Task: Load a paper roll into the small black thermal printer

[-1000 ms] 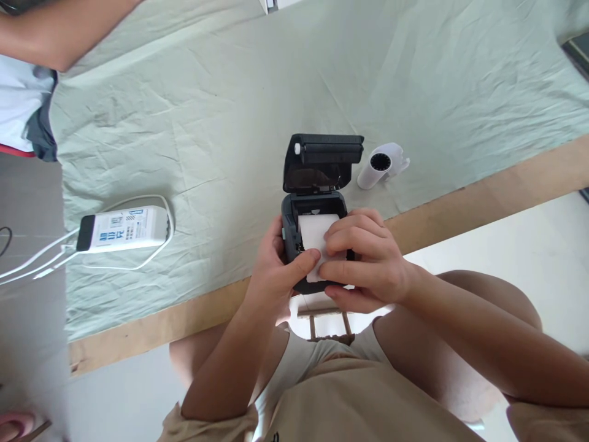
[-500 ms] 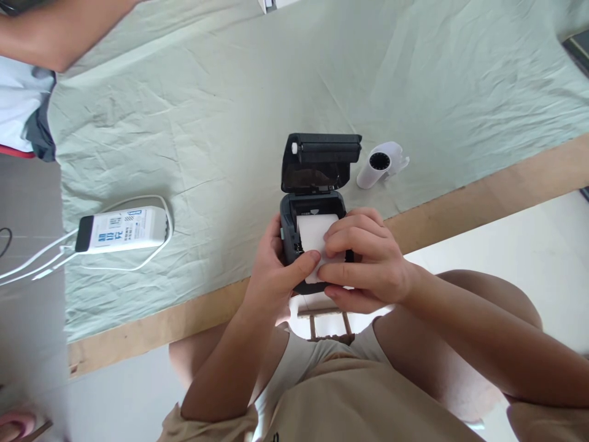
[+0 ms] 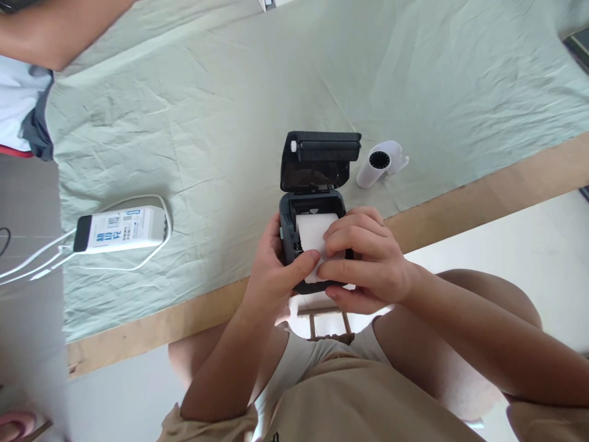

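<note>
A small black printer (image 3: 288, 227) is held at the table's near edge, its dark lid (image 3: 315, 161) raised on the far side. Inside it lies a white paper roll (image 3: 317, 228). My left hand (image 3: 280, 264) grips the printer's left side, with the thumb resting on the paper. From the right, my right hand (image 3: 368, 261) reaches over the printer, its fingertips on the paper and its lowest finger near the printer's front edge. Just beyond the printer to the right lies a white cylinder (image 3: 369, 175) with a black end, beside a crumpled clear wrapper (image 3: 396, 156).
A green cloth (image 3: 221, 123) covers the table, whose wooden edge (image 3: 193, 310) runs along the near side. On the left lies a white power bank (image 3: 124, 230) with white cables. Another person's arm (image 3: 59, 34) rests at the upper left.
</note>
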Demonstrator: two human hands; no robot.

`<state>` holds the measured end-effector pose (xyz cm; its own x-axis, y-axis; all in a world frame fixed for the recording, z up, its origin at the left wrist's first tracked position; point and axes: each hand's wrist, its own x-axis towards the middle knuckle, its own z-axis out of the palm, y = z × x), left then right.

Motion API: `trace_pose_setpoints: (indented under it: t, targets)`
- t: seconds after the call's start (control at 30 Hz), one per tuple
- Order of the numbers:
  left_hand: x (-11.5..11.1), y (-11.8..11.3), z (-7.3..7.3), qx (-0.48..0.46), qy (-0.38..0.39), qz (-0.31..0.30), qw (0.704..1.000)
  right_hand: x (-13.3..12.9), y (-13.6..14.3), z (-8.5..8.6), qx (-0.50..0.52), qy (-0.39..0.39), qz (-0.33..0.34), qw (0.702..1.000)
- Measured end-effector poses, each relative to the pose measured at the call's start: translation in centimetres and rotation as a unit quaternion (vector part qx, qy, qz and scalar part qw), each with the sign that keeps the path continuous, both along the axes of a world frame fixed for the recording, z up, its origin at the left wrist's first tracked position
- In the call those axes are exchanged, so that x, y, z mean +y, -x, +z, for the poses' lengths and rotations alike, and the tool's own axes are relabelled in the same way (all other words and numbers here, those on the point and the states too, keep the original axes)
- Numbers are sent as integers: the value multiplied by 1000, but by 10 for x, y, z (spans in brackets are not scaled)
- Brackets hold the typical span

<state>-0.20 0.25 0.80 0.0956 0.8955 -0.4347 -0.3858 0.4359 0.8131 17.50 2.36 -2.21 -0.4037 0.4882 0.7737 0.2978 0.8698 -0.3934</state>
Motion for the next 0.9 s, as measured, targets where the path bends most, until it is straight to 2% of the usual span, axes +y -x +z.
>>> trace_pose_setpoints:
  t: [0.53,0.77,0.83,0.9]
  targets:
    - [0,0,2,-1,8,6,1000,0,-1,2,-6,10,9,1000]
    - [-1,0,2,47,9,2,999,-2,2,1,9,6,-1,1000]
    - [-2,0,1,53,17,6,998,1,0,2,29,2,-20,999]
    - [-3,1,-1,54,19,8,998,7,-3,5,59,-16,-78,995]
